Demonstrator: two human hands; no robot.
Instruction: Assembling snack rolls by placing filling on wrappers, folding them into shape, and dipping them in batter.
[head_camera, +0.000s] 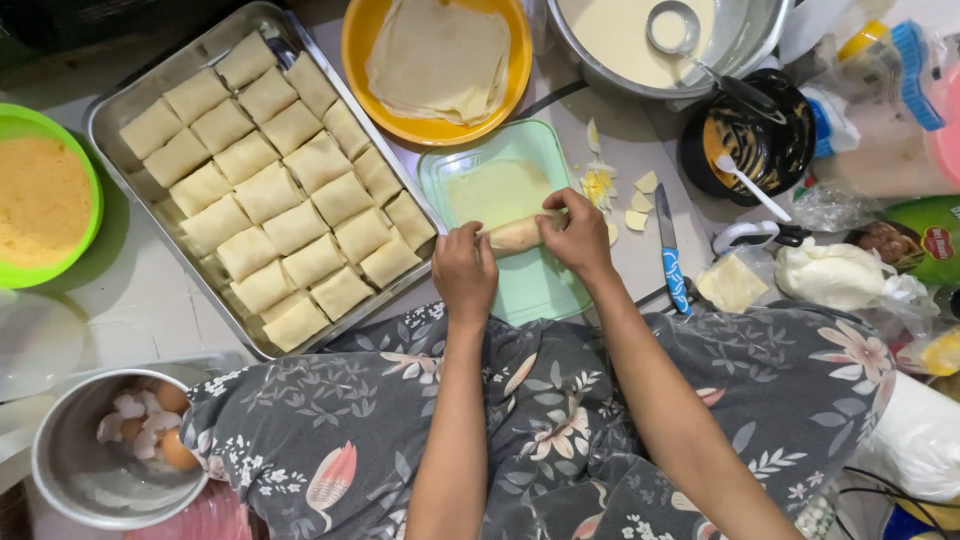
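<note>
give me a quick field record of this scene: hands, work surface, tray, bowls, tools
left hand: left hand grips one end of the rolled crepe
right hand: right hand folds the roll's other end
work surface: mint green board
tray: metal tray packed with folded crepe parcels
bowls: orange bowl of flat crepes; green bowl of breadcrumbs; batter pot with ladle
tools: blue-handled knife right of the board
</note>
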